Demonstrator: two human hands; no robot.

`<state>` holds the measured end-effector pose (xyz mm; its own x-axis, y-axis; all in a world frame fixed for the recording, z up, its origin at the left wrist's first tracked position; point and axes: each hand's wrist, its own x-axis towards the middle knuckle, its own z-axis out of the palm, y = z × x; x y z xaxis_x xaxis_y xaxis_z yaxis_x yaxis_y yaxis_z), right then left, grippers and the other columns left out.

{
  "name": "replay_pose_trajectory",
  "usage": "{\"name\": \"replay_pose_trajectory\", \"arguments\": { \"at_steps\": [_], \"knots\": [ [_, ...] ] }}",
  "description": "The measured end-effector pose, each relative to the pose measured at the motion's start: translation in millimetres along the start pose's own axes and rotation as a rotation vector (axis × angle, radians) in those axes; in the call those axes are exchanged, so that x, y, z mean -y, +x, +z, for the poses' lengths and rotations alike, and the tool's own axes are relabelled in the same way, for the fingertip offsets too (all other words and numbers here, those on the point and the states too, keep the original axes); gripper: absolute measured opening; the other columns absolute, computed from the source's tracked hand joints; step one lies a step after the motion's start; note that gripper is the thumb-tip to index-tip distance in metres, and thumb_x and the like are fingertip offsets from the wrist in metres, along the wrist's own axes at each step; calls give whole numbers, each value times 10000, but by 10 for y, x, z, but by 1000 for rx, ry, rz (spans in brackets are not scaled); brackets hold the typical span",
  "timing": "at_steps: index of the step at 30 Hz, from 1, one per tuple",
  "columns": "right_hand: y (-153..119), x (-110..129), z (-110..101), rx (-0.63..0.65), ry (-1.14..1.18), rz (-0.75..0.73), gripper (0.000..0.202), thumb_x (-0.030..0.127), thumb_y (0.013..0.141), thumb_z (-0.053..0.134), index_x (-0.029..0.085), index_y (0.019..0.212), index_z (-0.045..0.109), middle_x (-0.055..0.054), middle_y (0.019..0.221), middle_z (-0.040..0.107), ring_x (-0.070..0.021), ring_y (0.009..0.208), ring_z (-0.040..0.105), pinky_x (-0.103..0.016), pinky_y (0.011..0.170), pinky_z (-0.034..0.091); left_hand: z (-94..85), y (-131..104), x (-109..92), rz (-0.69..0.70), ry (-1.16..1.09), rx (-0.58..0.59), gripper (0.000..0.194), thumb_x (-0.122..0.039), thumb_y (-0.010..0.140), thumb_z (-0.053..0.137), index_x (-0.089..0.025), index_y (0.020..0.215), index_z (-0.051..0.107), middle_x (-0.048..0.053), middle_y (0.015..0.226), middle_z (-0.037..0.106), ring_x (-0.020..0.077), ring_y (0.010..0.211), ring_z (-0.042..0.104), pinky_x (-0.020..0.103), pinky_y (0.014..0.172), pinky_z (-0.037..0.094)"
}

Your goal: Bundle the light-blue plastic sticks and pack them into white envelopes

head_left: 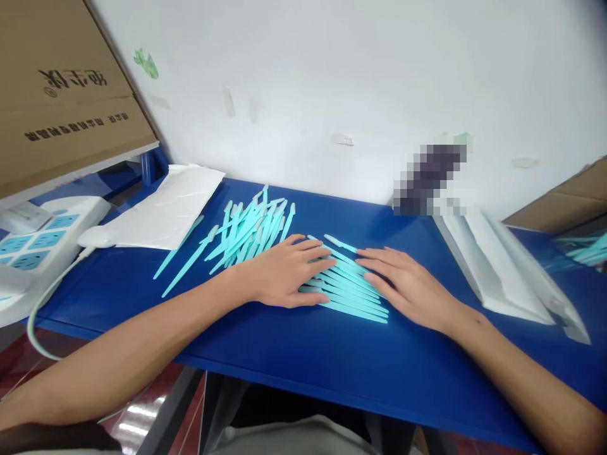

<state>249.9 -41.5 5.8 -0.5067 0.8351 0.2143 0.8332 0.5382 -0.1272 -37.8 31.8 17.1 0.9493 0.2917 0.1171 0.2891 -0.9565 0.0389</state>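
Several turquoise sticks with whitish tips (353, 287) lie side by side in a row on the blue table (284, 344). My left hand (289, 272) rests over their left ends, fingers spread and pointing right. At the row's right side, my right hand (408, 284) touches the sticks with its fingertips, its fingers extended. Behind my left hand is a loose pile of the same sticks (251, 227), crossing one another. Two more sticks (192, 262) lie apart, left of the pile. The parts of the row under my left hand are hidden.
A white bag (165, 205) lies at the left, near a white power strip (52, 237) with a cable. White packaging (502, 265) stands at the right. A large cardboard box (71, 95) is at the upper left, and a pale wall (303, 95) rises behind.
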Motion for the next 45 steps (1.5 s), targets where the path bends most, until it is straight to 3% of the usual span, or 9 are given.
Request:
{"name": "replay_pose_trajectory", "arguments": {
  "at_steps": [3,6,11,16,19,23,31,36,45],
  "knots": [
    [-12,20,-27,-83,81,-71,337,300,1060,421,203,1269,667,-65,1302,708,-226,1236,647,-480,1109,486,5,-1,6,-15,-14,13,700,-621,1033,363,-134,1530,439,156,1592,441,359,1481,380,546,1207,281],
    [-26,44,-39,-132,116,-53,332,295,1054,433,197,1264,670,-80,1355,674,-223,1257,632,-440,1077,516,-9,-8,8,-46,-51,58,769,-660,1011,381,-168,1599,327,146,1674,286,376,1537,278,573,1231,246],
    [-29,59,1,-3,97,46,402,387,1053,421,220,1357,624,-86,1448,607,-266,1341,569,-498,1094,505,-13,-18,-11,-143,-150,156,905,-800,921,399,-280,1640,218,104,1725,80,423,1572,128,650,1232,181],
    [-28,181,-1,61,61,42,633,557,1005,466,228,1544,424,-118,1537,517,-338,1436,461,-602,1124,443,58,16,-33,-208,-194,131,1020,-869,867,381,-306,1656,63,99,1726,-32,411,1584,10,649,1249,97],
    [-33,262,-12,73,23,44,789,653,940,526,239,1587,348,-134,1575,465,-364,1445,439,-625,1111,439,65,38,-16,-226,-166,74,1133,-913,799,436,-294,1657,30,99,1728,-16,413,1584,-13,652,1251,71],
    [-43,285,-16,64,22,42,774,608,957,523,259,1613,304,-136,1620,391,-352,1444,436,-590,1087,471,4,14,31,-201,-154,64,1176,-918,759,497,-273,1657,96,120,1726,53,431,1579,47,654,1249,100],
    [-60,314,-108,61,110,-161,446,428,957,594,316,1386,643,-106,1611,398,-369,1471,390,-584,1119,436,-9,-54,67,-144,-150,21,756,-639,1009,430,-295,1640,196,132,1716,119,413,1573,126,680,1224,182],
    [-57,364,-118,134,123,-192,499,481,961,587,359,1445,587,-79,1680,267,-376,1513,314,-607,1122,419,18,-45,62,-145,-162,42,784,-658,997,439,-300,1643,176,133,1719,91,415,1575,106,683,1228,156],
    [-64,299,-54,142,92,-137,518,469,1002,527,344,1504,512,-97,1679,275,-371,1531,291,-649,1145,381,30,-48,61,-160,-129,37,660,-571,1057,343,-307,1640,182,114,1721,130,364,1584,126,626,1248,153]
  ]
}}
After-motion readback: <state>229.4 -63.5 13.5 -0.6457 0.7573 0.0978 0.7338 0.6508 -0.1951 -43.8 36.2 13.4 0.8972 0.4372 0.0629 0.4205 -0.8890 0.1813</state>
